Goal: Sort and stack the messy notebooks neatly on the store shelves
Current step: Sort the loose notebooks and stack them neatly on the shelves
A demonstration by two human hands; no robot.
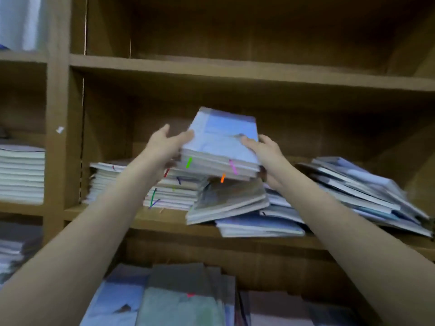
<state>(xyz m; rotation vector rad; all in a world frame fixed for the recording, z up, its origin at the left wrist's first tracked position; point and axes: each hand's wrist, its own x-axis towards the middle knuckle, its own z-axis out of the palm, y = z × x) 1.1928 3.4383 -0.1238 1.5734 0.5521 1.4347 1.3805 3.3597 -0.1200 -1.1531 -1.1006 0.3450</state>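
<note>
A small stack of blue-covered notebooks point(221, 142) is lifted above the middle shelf point(146, 218), tilted with its far edge up. My left hand point(167, 147) holds its left side, thumb on the cover. My right hand point(263, 151) grips its right side, thumb on top and fingers underneath. Below it a neat pile of notebooks point(131, 184) lies at the left of the shelf. A slumped heap point(233, 203) sits in the middle. Slanted notebooks point(362, 189) spread to the right.
The upper shelf board point(235, 71) runs just above the lifted stack. A left compartment holds a white pile point(22, 175). More notebooks point(179, 300) lie on the lowest shelf. A wooden upright point(58, 137) divides the compartments.
</note>
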